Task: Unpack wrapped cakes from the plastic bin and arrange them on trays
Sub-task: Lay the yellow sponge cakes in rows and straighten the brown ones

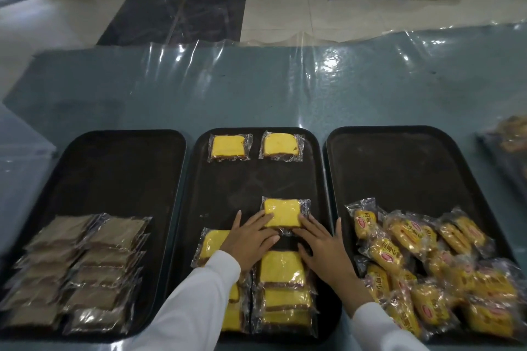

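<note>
Three black trays lie side by side. On the middle tray (251, 179) a wrapped yellow cake (283, 212) lies flat. My left hand (251, 239) and my right hand (325, 248) rest flat at its near edge, fingertips touching the wrapper from either side, fingers spread. Two more yellow cakes (228, 147) lie at the tray's far end. Several overlap in two near columns (282, 288), partly hidden under my sleeves. The left tray (119, 168) holds two columns of brown wrapped cakes (85, 268). The right tray (405, 168) holds a loose pile of yellow-wrapped rolls (427, 265).
The trays sit on a blue-green table under a clear plastic sheet (256, 88). A bag of packaged goods (510, 148) lies at the far right edge. The plastic bin is out of view. Tiled floor and cabinets lie beyond the table.
</note>
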`<state>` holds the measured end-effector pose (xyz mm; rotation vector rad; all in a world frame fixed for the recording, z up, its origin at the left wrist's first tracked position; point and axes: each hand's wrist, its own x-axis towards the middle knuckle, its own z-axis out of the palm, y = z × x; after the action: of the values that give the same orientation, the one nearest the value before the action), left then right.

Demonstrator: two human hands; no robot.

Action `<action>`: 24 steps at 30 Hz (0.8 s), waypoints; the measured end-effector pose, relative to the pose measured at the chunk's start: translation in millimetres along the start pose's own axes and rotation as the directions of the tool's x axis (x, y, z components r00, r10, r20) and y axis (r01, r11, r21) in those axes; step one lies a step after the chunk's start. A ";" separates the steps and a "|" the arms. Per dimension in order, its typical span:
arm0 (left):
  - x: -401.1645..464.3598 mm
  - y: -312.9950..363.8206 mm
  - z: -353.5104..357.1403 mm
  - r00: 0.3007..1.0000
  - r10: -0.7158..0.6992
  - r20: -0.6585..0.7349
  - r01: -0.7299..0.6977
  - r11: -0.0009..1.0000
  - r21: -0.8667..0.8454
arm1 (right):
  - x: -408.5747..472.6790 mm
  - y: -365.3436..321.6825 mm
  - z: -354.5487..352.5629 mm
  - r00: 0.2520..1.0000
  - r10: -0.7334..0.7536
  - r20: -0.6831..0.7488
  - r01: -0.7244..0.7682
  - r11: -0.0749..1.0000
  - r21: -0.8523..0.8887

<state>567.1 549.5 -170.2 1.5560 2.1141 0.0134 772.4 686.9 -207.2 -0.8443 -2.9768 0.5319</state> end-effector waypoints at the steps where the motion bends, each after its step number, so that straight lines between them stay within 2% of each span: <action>1: 5.3 -2.2 0.1 1.000 -0.002 -0.014 0.002 1.000 0.009 | 5.4 0.5 -0.2 1.000 0.000 -0.010 0.000 1.000 0.002; 8: 47.1 -12.5 -17.3 0.999 -0.022 -0.043 0.023 1.000 0.011 | 50.4 7.1 -5.2 0.996 0.002 -0.085 -0.003 1.000 -0.010; 17: 84.9 -21.2 -30.8 0.995 -0.034 -0.096 0.034 0.999 -0.001 | 94.6 19.4 -13.1 0.998 0.033 -0.050 -0.033 0.999 0.003; 24: 76.9 -25.7 -42.5 0.994 -0.034 -0.103 0.023 0.994 -0.104 | 91.0 21.0 -25.4 0.999 0.033 0.005 -0.033 0.996 0.087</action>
<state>510.7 621.7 -171.1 1.4940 2.1794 0.1951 707.6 758.2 -198.1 -0.8869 -2.9230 0.6599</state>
